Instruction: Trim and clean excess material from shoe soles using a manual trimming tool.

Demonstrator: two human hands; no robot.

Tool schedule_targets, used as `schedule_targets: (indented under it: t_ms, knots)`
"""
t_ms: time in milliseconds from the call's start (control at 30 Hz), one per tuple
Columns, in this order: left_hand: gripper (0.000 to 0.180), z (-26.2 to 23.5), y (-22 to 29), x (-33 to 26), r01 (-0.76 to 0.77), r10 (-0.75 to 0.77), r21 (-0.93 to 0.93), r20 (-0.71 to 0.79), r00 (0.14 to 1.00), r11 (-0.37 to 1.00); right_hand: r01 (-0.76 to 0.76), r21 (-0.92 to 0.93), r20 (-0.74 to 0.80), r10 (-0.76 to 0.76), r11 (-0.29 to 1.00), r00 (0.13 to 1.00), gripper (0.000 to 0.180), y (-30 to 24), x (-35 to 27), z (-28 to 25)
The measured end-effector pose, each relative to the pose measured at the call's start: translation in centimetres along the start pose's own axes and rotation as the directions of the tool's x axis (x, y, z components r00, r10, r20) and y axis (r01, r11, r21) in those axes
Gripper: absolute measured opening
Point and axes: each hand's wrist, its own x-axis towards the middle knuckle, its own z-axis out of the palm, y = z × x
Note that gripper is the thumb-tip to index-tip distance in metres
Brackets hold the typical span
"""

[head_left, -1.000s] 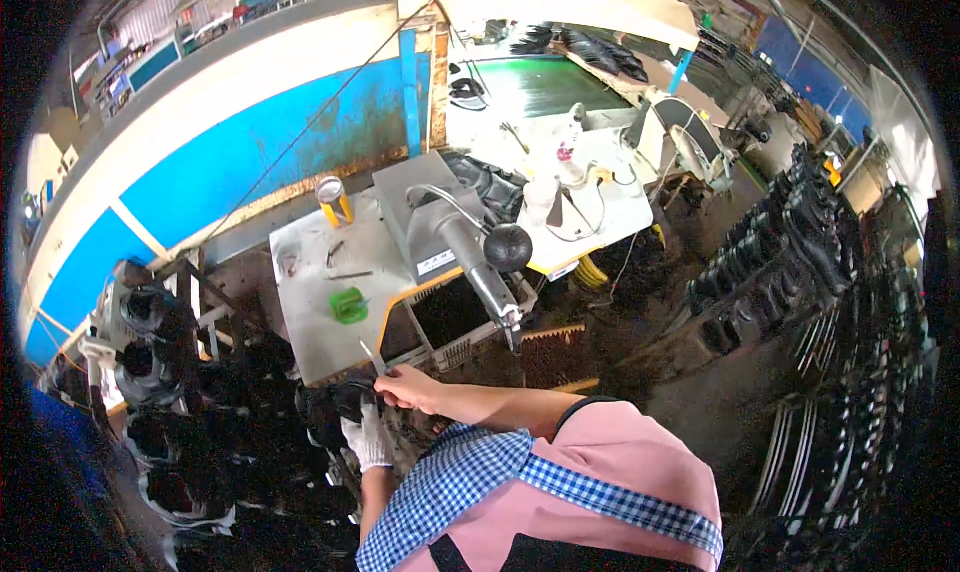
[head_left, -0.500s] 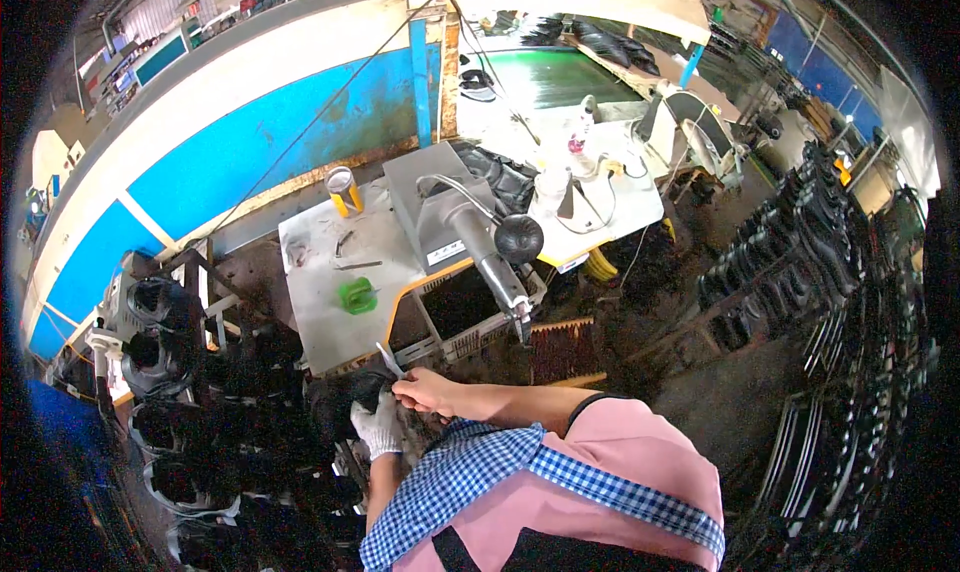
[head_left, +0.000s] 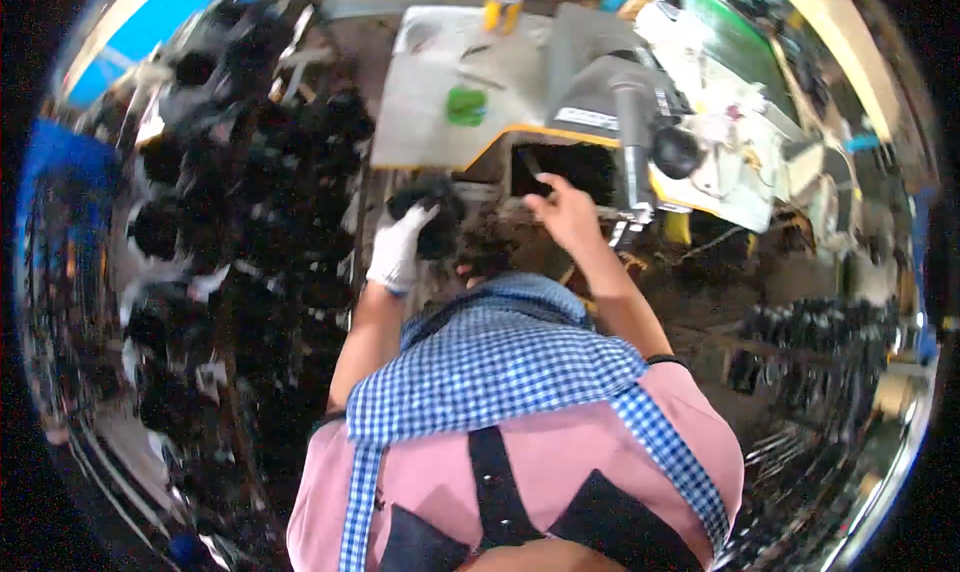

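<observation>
My left hand (head_left: 402,240), in a white knit glove, grips a soft black piece (head_left: 432,200) beside the near edge of the grey-white worktable (head_left: 415,122). What exactly the black piece is cannot be made out, as it blends into the dark behind it. Bare and bent at the fingers, my right hand (head_left: 572,217) is to the right, over a dark open bin (head_left: 575,177) under the table edge. A thin pale blade-like tool (head_left: 530,162) sticks up from its fingertips, blurred by motion.
On the table lie a green plastic holder (head_left: 466,105) and a yellow-and-white can (head_left: 503,7). A grey machine (head_left: 600,82) with a cylindrical arm stands right of them. Dark pieces hang on racks (head_left: 250,222) at the left, and more racks (head_left: 800,332) stand at the right.
My view has swung down and leftward. My hands were close together; now the right hand has moved away to the right with the thin tool, while the left keeps the black piece.
</observation>
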Motion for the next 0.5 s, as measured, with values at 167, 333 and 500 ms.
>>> schedule_targets:
  t_ms: [167, 333, 500]
  knots:
    - [0.038, -2.1, -1.0, 0.7, -0.088, 0.087, 0.036, 0.03, 0.996, 0.996, -0.41, 0.535, 0.566, 0.047, 0.739, 0.823, 0.042, -3.3, -0.3, 0.8]
    - [0.035, -2.5, -0.1, -0.8, -0.123, 0.145, -0.08, 0.418, 0.897, 0.989, -0.571, 0.65, 0.698, -0.097, 0.501, 0.709, 0.05, -7.8, -1.0, 0.2]
    - [0.026, -1.2, 3.0, -3.1, -0.733, 0.212, 0.626, 0.703, 0.678, 0.268, -0.685, 0.609, 0.775, -0.117, 0.399, 0.621, 0.061, -7.1, -1.9, 0.7]
